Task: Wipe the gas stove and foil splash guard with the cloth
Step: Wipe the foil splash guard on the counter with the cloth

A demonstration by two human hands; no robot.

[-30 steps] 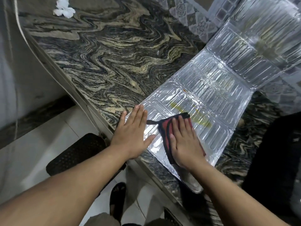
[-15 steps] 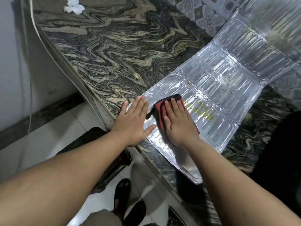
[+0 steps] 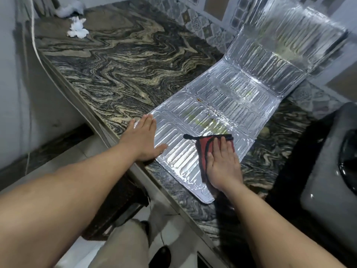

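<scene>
The foil splash guard [image 3: 228, 97] lies unfolded across the marbled counter, its far panels leaning up against the tiled wall. Yellowish streaks mark its middle panel. My left hand [image 3: 144, 141] rests flat on the guard's near left corner, fingers together, holding nothing. My right hand [image 3: 222, 163] presses flat on a red cloth with black trim [image 3: 205, 144] on the guard's near right part. The cloth's far edge and a black loop stick out beyond my fingers. The gas stove [image 3: 332, 180], dark and glossy, sits at the right edge, only partly in view.
The dark swirled stone counter [image 3: 119, 68] stretches to the far left, where crumpled white tissue [image 3: 77, 29] lies. A white cord [image 3: 35, 43] hangs along the left wall. Below the counter edge are a black floor mat [image 3: 116, 206] and my legs.
My right hand slid the cloth to the right and nearer across the foil, away from my left hand. My left hand stayed on the guard's left corner. The view shifted left.
</scene>
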